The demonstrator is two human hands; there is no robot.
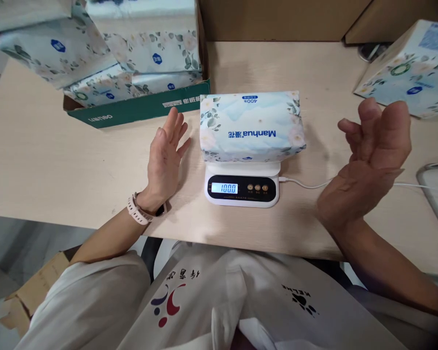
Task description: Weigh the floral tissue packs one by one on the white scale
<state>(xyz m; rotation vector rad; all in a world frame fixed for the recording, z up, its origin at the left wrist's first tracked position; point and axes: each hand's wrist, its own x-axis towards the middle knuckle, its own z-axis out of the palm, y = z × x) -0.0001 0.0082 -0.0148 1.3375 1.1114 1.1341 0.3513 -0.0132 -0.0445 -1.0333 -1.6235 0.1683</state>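
A floral pack of tissues [251,116] marked Manhua lies on a white digital scale [242,189], covering most of its platform. The scale's lit display appears to read 100.0. To the left of the pack, my left hand [164,160] is held with fingers extended, apart from the pack and holding nothing; a pale watch strap circles that wrist. My right hand [368,160] hovers to the right of the scale, palm inward, its fingers loosely bent and nothing in its grasp.
A green cardboard box [138,108] at the back left holds several similar tissue packs. Another tissue pack [412,73] stands at the back right. A white cable [306,185] runs right from the scale. Brown cardboard [277,19] lines the table's back; a grey device [436,189] lies at right.
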